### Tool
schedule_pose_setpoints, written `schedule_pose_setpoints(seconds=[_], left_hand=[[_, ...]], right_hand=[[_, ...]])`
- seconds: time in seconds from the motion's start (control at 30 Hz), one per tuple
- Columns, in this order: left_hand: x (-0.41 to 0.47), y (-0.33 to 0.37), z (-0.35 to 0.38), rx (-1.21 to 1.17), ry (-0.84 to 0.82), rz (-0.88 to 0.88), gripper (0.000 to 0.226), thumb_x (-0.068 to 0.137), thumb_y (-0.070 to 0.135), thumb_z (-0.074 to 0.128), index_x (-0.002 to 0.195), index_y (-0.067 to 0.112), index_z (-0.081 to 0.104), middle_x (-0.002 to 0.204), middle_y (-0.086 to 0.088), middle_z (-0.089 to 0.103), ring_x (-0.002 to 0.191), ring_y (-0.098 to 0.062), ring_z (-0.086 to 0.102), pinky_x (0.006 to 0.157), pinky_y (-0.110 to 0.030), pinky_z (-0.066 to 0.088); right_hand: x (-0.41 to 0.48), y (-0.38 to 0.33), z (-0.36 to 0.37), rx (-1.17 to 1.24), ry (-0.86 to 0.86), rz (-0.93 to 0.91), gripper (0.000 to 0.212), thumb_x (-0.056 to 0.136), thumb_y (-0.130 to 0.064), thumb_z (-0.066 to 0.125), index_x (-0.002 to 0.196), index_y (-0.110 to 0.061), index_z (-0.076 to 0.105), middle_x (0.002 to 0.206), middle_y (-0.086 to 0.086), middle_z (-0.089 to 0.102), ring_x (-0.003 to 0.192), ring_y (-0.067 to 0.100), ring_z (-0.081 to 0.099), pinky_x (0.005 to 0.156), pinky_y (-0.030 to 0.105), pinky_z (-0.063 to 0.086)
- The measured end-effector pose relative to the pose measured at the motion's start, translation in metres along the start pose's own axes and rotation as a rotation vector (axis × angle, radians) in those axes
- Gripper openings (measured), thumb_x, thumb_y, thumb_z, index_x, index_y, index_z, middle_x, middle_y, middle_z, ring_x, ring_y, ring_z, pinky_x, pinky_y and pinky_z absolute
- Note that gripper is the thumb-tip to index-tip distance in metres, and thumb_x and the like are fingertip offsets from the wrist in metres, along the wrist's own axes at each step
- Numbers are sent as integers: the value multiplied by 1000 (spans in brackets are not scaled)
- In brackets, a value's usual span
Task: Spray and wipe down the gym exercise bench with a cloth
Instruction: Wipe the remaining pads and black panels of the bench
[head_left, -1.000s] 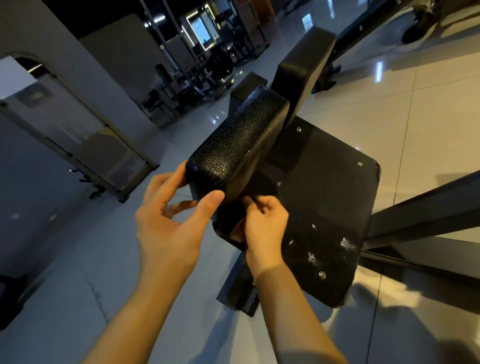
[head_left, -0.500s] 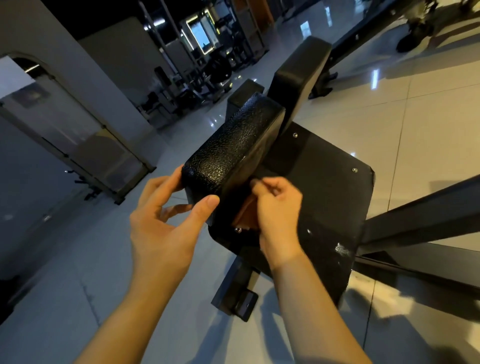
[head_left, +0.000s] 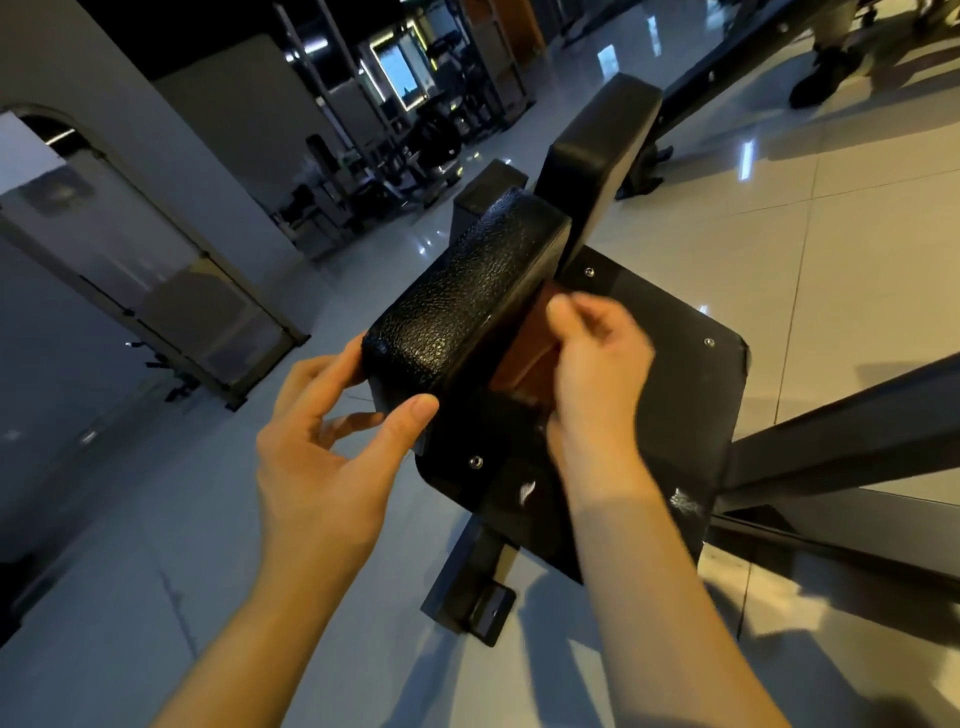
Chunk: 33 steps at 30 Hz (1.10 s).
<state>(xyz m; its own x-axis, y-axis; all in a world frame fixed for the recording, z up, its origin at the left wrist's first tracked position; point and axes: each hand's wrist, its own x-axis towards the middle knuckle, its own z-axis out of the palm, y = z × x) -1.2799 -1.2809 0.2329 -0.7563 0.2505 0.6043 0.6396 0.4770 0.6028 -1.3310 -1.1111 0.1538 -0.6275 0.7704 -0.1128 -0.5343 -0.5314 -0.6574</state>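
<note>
The bench's black textured seat pad (head_left: 467, 312) stands tilted on edge above a flat black base board (head_left: 649, 405) with screws. My left hand (head_left: 332, 457) grips the pad's near corner, thumb on the right face and fingers on the left. My right hand (head_left: 597, 374), slightly blurred, holds an orange-brown cloth (head_left: 524, 358) against the pad's right side, in the gap between pad and board. Most of the cloth is hidden behind my fingers. A second black pad (head_left: 597, 166) rises just beyond. No spray bottle shows.
A dark steel frame bar (head_left: 857, 431) runs off to the right of the board. The bench foot (head_left: 483, 608) rests on glossy floor tiles below. Gym machines (head_left: 415, 119) stand at the far back. Someone's dark shoe (head_left: 821, 73) shows at the top right.
My right hand has slid the cloth along the pad's side, from the near corner up toward the far end. My left hand keeps its grip on the corner.
</note>
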Motion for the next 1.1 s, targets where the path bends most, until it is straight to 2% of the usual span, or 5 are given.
schedule_pose_setpoints(seconds=[0.23,0.53,0.7,0.9,1.1], left_hand=[[-1,1,3,-15,25,1,63,77,35,77,137,20,64,118,5,62,117,-8,61,88,-11,51],[-2,-2,2,-31,22,9,60,78,29,78,135,18,65,118,5,62,117,-13,61,89,-13,52],[-1,-1,2,-36,19,10,61,77,31,78,135,18,65,119,2,62,117,-12,62,89,-12,52],[-1,-1,2,-32,16,8,62,78,32,78,136,18,64,119,4,62,117,-11,61,88,-12,52],[-2,2,3,-31,26,4,62,79,34,78,137,20,63,114,15,60,114,-5,61,88,-13,53]], right_hand=[[-11,53,2,-279,-64,184,10,87,-22,69,79,-27,65,76,9,69,75,28,71,68,54,62],[6,6,4,-130,35,-198,7,93,-6,69,92,-11,64,79,1,65,69,1,61,67,18,50],[10,53,-14,-546,-60,185,9,89,-18,74,89,-16,66,88,6,70,85,22,69,78,42,58],[36,13,-17,-12,305,264,14,87,-6,76,97,-10,67,93,8,69,83,22,69,73,40,60],[19,-12,10,105,188,229,14,89,-2,74,95,-13,67,95,11,72,90,23,71,84,39,61]])
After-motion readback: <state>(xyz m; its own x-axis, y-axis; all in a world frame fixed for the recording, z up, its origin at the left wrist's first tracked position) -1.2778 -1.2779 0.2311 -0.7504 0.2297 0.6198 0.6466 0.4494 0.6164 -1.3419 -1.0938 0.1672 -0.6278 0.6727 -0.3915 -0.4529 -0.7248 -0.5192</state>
